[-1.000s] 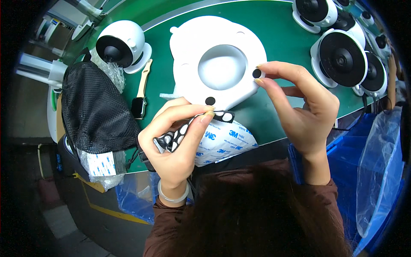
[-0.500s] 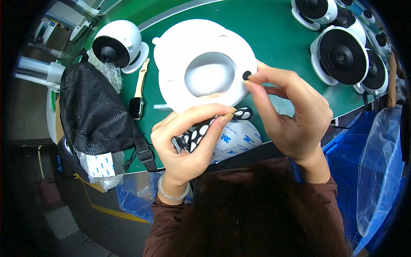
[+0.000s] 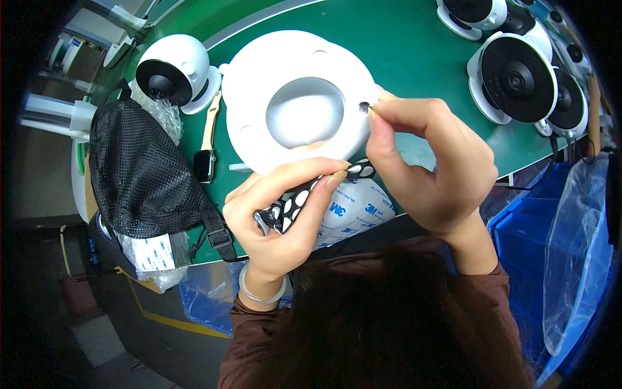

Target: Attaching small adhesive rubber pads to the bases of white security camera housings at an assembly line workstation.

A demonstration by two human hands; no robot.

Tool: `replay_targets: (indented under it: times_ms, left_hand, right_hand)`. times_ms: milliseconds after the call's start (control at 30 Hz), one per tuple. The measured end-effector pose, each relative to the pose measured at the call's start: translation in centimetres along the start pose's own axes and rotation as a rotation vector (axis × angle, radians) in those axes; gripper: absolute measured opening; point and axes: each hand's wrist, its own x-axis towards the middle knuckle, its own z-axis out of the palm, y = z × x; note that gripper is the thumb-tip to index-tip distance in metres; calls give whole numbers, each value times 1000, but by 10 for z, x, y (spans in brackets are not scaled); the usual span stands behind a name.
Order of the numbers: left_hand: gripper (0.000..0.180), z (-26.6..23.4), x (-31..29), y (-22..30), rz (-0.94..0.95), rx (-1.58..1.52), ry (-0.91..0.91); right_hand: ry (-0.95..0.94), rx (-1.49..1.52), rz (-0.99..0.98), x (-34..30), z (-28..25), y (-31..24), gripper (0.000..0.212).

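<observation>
My left hand (image 3: 269, 211) is closed on a folded black strip with white oval cut-outs (image 3: 299, 200), its thumb and forefinger pinching the strip near the upper end. Those fingers also lie against the lower edge of a white ring-shaped base (image 3: 249, 97), part of a rounded white housing on the table. With thumb and forefinger, my right hand (image 3: 444, 152) pinches a small black round pad (image 3: 364, 106) at the ring's right side. The fingertips partly cover the pad, so I cannot tell whether it touches the ring.
Left on the green table (image 3: 414, 58) are a white ball-shaped device with a black front (image 3: 173, 68), a smartwatch (image 3: 205, 162) and a black mesh bag (image 3: 139, 168). Several similar devices (image 3: 515, 78) crowd the right. A printed white sheet (image 3: 356, 211) lies near the front; blue bins (image 3: 525, 243) stand below right.
The white housing has shifted slightly left in view, with both hands. The black pad shows less of its round face now, and my right fingertips cover more of it.
</observation>
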Motion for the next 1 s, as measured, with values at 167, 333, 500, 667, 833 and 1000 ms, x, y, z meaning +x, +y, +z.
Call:
replay_targets:
  times_ms: [167,333,500,667,833,1000]
  left_hand:
    - [15,0,1,1,6,1,0]
    - [15,-3,1,1,-11,-6,15]
    - [13,-5,3,1,-15,-30,-28]
    - [13,-6,0,0,-24,-17,-16]
    - [13,-5,1,0,-36,-1,-19]
    - [13,-6,1,0,-14,2,-23]
  right_hand:
    - [-117,-51,83,4,-8,-6,18]
    - [-64,60,84,11,-20,11,17]
    - [-62,599,731,15,-41,8,12]
    - [-195,614,715,8,-38,5,15]
    - [-150,606,855,5,-33,12,13]
    - [-205,691,876,10,-35,8,11]
